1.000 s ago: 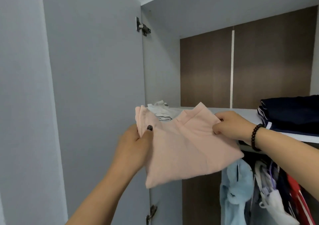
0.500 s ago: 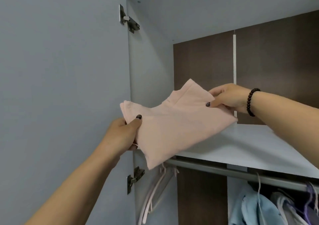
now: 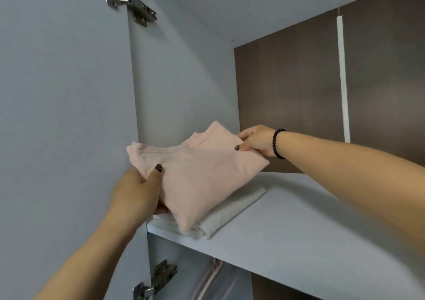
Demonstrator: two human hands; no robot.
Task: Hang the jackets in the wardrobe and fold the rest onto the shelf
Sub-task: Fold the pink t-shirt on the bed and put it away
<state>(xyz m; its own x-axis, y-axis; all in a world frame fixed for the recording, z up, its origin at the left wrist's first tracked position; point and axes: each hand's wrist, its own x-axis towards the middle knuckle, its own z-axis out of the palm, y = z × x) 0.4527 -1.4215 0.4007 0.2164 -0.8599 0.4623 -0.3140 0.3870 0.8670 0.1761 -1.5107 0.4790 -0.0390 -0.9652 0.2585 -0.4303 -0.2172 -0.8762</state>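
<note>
Since half a second ago the folded pink garment (image 3: 202,178) has been carried further in and lowered, so that it now sits over a pale folded cloth (image 3: 232,214) already lying at the left end of the shelf (image 3: 310,226); the view has also tipped upward, bringing the upper door hinge (image 3: 135,7) close to the top edge.

Head view: the left hand (image 3: 138,194) holds the near left edge of the pink garment, thumb on top and fingers curled beneath, so this grip is closed on the fabric. The right hand (image 3: 255,141), with a dark bead bracelet (image 3: 277,143) at the wrist, pinches the far right corner between thumb and fingers. The garment's near corner touches the pale cloth, while its far side looks slightly raised in the hands; whether it is fully resting I cannot tell. Below the shelf a lower hinge (image 3: 156,281) and part of some pinkish hangers (image 3: 211,276) show.

Judging by its drape, the pink piece is light, soft and limp, with nothing stiff in it, so the fold will likely slump if held by one corner only. Support at two opposite edges, as now, suits it best, and sliding the under-fingers out flat should keep the stack from shifting.
</note>
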